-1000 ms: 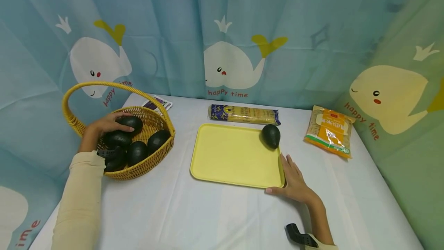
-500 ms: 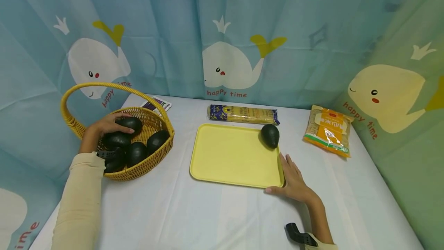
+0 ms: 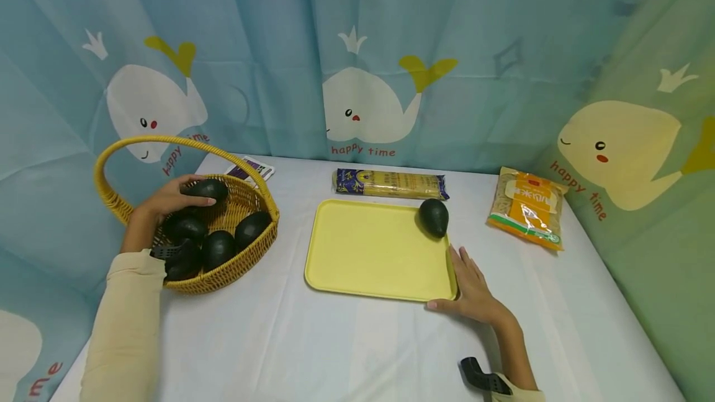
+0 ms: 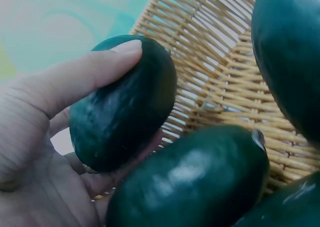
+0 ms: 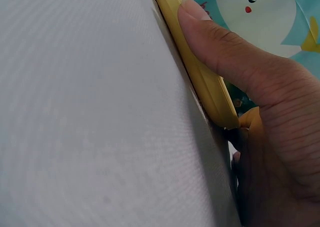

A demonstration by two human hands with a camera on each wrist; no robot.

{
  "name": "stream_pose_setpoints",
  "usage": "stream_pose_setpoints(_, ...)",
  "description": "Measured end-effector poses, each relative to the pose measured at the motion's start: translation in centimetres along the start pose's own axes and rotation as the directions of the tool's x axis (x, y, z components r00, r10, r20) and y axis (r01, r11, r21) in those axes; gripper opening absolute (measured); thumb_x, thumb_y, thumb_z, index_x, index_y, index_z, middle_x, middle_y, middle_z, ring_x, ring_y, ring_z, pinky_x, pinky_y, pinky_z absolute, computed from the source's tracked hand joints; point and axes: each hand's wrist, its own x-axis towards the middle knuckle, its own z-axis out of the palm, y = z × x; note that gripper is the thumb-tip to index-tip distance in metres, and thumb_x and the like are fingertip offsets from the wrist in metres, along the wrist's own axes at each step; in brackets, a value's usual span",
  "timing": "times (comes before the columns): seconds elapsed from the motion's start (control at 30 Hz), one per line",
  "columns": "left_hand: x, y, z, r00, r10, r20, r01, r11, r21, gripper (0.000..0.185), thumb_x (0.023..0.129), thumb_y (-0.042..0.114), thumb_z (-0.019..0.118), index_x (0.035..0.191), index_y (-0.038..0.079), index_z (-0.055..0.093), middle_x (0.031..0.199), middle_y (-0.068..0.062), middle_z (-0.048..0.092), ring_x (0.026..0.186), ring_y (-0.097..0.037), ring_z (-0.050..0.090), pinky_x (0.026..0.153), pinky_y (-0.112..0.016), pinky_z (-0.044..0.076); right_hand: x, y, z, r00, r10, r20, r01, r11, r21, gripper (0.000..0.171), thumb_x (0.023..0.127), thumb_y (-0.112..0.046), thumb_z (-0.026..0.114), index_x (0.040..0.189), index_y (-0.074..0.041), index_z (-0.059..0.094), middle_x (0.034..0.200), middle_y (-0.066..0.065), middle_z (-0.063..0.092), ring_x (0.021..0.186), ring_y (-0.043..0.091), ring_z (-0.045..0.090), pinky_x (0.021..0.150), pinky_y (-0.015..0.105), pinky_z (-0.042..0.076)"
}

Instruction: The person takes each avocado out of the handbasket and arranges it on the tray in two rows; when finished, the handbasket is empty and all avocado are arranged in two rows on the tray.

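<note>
My left hand (image 3: 172,196) grips a dark green avocado (image 3: 208,191) at the back left of the yellow wicker basket (image 3: 240,272). In the left wrist view, the thumb lies over this avocado (image 4: 125,107) and the fingers curl beneath it. Another avocado (image 4: 190,177) is close below it, and several more share the basket. My right hand (image 3: 475,290) rests at the near right corner of a yellow tray (image 3: 380,253), fingers stretched along its side. In the right wrist view, the thumb (image 5: 220,42) touches the tray's rim (image 5: 200,82). One avocado (image 3: 433,218) sits at the tray's far right corner.
A long packet of noodles (image 3: 391,183) lies behind the tray. To the right is an orange and clear food bag (image 3: 529,206). A purple and white packet (image 3: 254,168) lies behind the basket, whose tall handle (image 3: 184,139) arches over it. A whale-print curtain (image 3: 268,48) encloses the table.
My left hand has raised the gripped avocado slightly, away from the one below it. The right hand stays at the tray's corner. The whole head view has shifted a little.
</note>
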Motion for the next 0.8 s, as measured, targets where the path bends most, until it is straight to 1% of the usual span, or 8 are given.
stream_pose_setpoints(0.1, -0.06, 0.26, -0.05, 1.000, 0.018, -0.020, -0.019, 1.000, -0.020, 0.089, 0.091, 0.039, 0.067, 0.155, 0.005, 0.016, 0.148, -0.036, 0.023, 0.126, -0.052, 0.038, 0.099, -0.066, 0.040, 0.05, -0.12, -0.08, 1.000, 0.000, -0.005, 0.000, 1.000, -0.008, 0.128, 0.068, -0.049, 0.084, 0.158, -0.007, 0.003, 0.162, 0.024, 0.006, 0.148, 0.048, -0.003, 0.112, 0.069, 0.001)
stream_pose_setpoints(0.27, -0.22, 0.73, -0.13, 0.999, 0.033, -0.028, -0.035, 0.998, -0.055, 0.087, 0.093, 0.040, 0.065, 0.154, 0.003, 0.015, 0.148, -0.034, 0.025, 0.127, -0.050, 0.039, 0.103, -0.065, 0.037, 0.18, -0.15, -0.10, 1.000, 0.007, -0.002, -0.007, 1.000, -0.008, 0.128, 0.068, -0.049, 0.084, 0.158, -0.010, 0.003, 0.163, 0.021, 0.006, 0.149, 0.047, -0.003, 0.113, 0.069, 0.001)
stream_pose_setpoints(0.47, -0.53, 1.01, 0.04, 0.998, 0.041, -0.037, -0.044, 0.997, -0.057, 0.087, 0.094, 0.039, 0.064, 0.152, -0.001, 0.014, 0.150, -0.035, 0.026, 0.132, -0.049, 0.035, 0.107, -0.064, 0.033, 0.14, -0.12, -0.10, 1.000, -0.002, -0.003, 0.002, 1.000, -0.004, 0.128, 0.068, -0.049, 0.085, 0.158, -0.010, 0.003, 0.163, 0.022, 0.007, 0.149, 0.047, -0.003, 0.112, 0.069, 0.001)
stream_pose_setpoints(0.57, -0.64, 0.88, 0.16, 0.999, 0.037, -0.036, -0.039, 0.998, -0.050, 0.087, 0.094, 0.041, 0.063, 0.151, -0.002, 0.014, 0.148, -0.035, 0.028, 0.130, -0.048, 0.036, 0.107, -0.063, 0.034, 0.12, -0.14, -0.06, 1.000, -0.015, -0.008, 0.014, 1.000, -0.004, 0.127, 0.068, -0.048, 0.084, 0.158, -0.009, 0.004, 0.163, 0.023, 0.008, 0.148, 0.049, -0.002, 0.112, 0.070, 0.002)
stream_pose_setpoints(0.7, -0.66, 0.85, 0.27, 0.999, 0.041, -0.030, -0.043, 0.997, -0.062, 0.089, 0.095, 0.041, 0.061, 0.153, -0.002, 0.010, 0.149, -0.034, 0.026, 0.131, -0.048, 0.035, 0.107, -0.063, 0.034, 0.08, -0.20, 0.01, 1.000, -0.006, -0.003, 0.006, 1.000, -0.003, 0.127, 0.068, -0.048, 0.084, 0.158, -0.009, 0.004, 0.162, 0.023, 0.007, 0.148, 0.048, -0.003, 0.112, 0.070, 0.001)
stream_pose_setpoints(0.8, -0.81, 1.09, 0.34, 0.998, 0.054, -0.024, -0.056, 0.995, -0.079, 0.089, 0.095, 0.040, 0.061, 0.155, 0.001, 0.007, 0.151, -0.034, 0.025, 0.132, -0.048, 0.035, 0.107, -0.064, 0.034, 0.08, -0.15, 0.09, 1.000, 0.009, 0.003, -0.009, 1.000, -0.010, 0.127, 0.067, -0.049, 0.084, 0.158, -0.010, 0.004, 0.163, 0.022, 0.007, 0.149, 0.046, -0.004, 0.113, 0.069, 0.001)
